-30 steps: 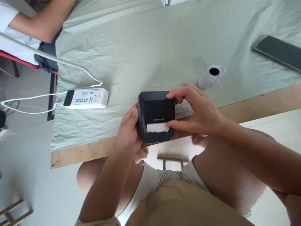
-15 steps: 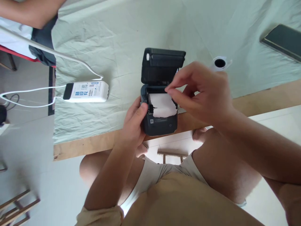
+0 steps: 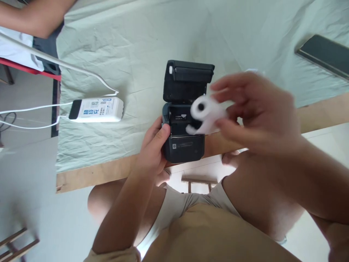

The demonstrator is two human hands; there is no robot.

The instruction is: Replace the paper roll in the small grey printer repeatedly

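A small dark label printer (image 3: 188, 149) lies at the table's front edge with its lid (image 3: 188, 82) flipped up. My left hand (image 3: 155, 145) is closed around its left side, thumb on the top edge. Just above the printer's right side, my right hand (image 3: 259, 112) grips a white paper roll (image 3: 208, 112) between thumb and fingers, somewhat blurred by motion. The roll's dark core faces left, and a loose paper end curls below it. Inside the printer, the bare paper compartment (image 3: 178, 118) shows small white print.
A white power bank (image 3: 98, 109) with white cables lies on the green cloth (image 3: 131, 47) to the left. A dark phone (image 3: 325, 54) rests at the far right. Behind my right hand a white object (image 3: 255, 71) is mostly hidden. Another person's arm (image 3: 38, 18) is at the upper left.
My right hand has taken the paper roll out of the printer and moved it up and right. The compartment that held it is now exposed. My left hand still holds the printer.
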